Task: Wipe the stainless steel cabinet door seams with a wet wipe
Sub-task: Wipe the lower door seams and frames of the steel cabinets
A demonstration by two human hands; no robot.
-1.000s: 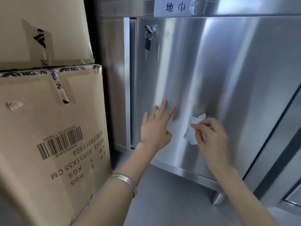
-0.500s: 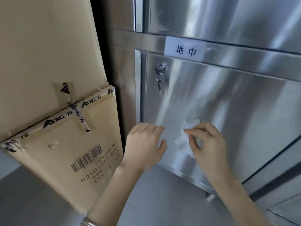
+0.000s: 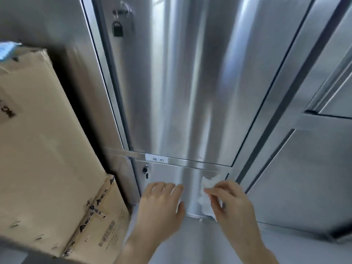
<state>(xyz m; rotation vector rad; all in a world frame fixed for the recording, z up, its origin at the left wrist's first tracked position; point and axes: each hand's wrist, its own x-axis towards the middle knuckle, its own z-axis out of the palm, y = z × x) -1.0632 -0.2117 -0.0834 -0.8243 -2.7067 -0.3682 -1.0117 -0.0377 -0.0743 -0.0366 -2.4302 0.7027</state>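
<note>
- Head view: two stacked brown corrugated cardboard boxes stood at the left, close against the cabinet's left edge. The large upper box [image 3: 42,140] leaned over the smaller lower box [image 3: 102,216], which bore printed tape and a barcode.
- A pale blue object [image 3: 7,49] lay on top of the upper box; it was too blurred to identify.
- A tall brushed stainless steel upper door [image 3: 190,82] filled the centre, with a key and black fob [image 3: 117,29] hanging from its lock at top left.
- A flat horizontal steel rail [image 3: 190,164] separated this door from the small brushed stainless steel lower cabinet door [image 3: 163,175]. A white rectangular label [image 3: 157,159] with dark characters was fixed to the rail.
- A small set of keys [image 3: 145,170] hung in the lower door's lock near its upper left corner.
- A dark vertical seam [image 3: 282,103] ran along the right edge of both doors; further steel panels stood to its right.
- The floor [image 3: 190,244] was smooth and grey.
- The left hand [image 3: 162,204] held nothing. Its fingers were loosely bent, with the tips against the lower door's face.
- The right hand [image 3: 234,204] pinched a white crumpled wet wipe [image 3: 207,189] between thumb and fingers.
- The wet wipe was pressed against the right part of the lower door, near its right edge seam. Its upper corner reached close to the door's top seam.
- Both forearms partly hid the door's bottom edge.
</note>
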